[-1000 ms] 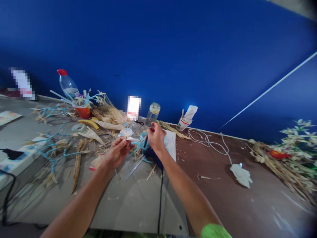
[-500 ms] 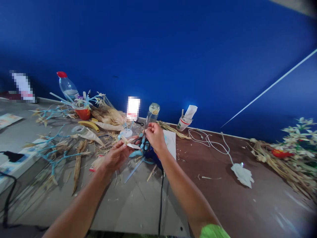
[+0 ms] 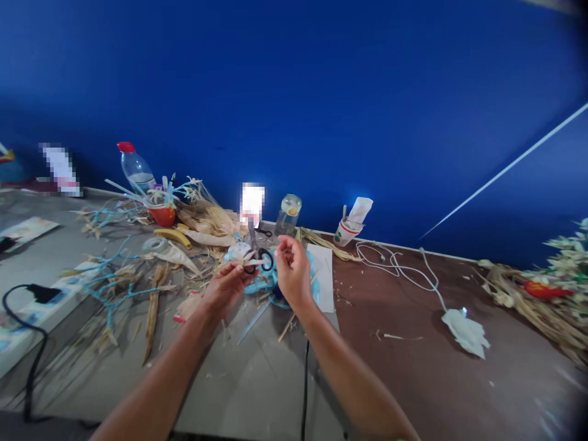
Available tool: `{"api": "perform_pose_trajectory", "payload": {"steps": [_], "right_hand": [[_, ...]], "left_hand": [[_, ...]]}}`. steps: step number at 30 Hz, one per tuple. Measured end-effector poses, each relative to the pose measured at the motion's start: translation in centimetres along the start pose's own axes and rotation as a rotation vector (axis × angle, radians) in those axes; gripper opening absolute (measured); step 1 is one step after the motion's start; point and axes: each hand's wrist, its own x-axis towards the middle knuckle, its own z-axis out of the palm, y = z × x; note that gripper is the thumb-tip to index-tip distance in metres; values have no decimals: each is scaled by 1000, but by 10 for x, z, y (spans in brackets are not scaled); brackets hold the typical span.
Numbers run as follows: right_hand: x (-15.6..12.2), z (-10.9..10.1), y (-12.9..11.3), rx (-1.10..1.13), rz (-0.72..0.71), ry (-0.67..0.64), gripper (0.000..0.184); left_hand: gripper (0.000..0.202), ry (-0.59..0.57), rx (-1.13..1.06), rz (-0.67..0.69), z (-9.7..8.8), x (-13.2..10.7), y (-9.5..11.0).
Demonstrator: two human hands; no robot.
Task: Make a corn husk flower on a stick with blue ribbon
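Between the fingers of my left hand (image 3: 228,283) is a pale dried husk petal (image 3: 252,262), its tip pointing right. Black-handled scissors (image 3: 267,260) show just behind the petal, blades upward; whether a hand touches them I cannot tell. My right hand (image 3: 294,268) is raised close by on the right, fingers curled and pinched; anything in them is too small to make out. Below and behind the hands lie light-blue pieces (image 3: 250,285) and a white round item (image 3: 239,251), partly covered.
A glass jar (image 3: 288,214) stands behind my hands, with a paper cup (image 3: 348,231) farther right. Blue-wrapped branches (image 3: 110,294), a tape roll (image 3: 155,244) and dried husks (image 3: 206,217) spread left. A white cable (image 3: 395,262) and crumpled tissue (image 3: 466,332) lie right; a black cord (image 3: 305,386) runs forward.
My right hand has moved slightly down and away from my left hand. The scissor handles now show more clearly, farther left beside the petal. The whole view has shifted a little.
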Motion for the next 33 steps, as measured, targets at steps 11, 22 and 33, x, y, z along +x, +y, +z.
{"api": "perform_pose_trajectory", "payload": {"steps": [11,22,33], "right_hand": [[-19,12,14,-276,-57,-194,49],[20,-47,13,264,265,-314,48],[20,-93,0,54,381,-887,47]], "left_hand": [[9,-55,13,-52,7,-6,0],[17,46,164,74,-3,-1,3],[22,129,164,133,-10,2,6]]}}
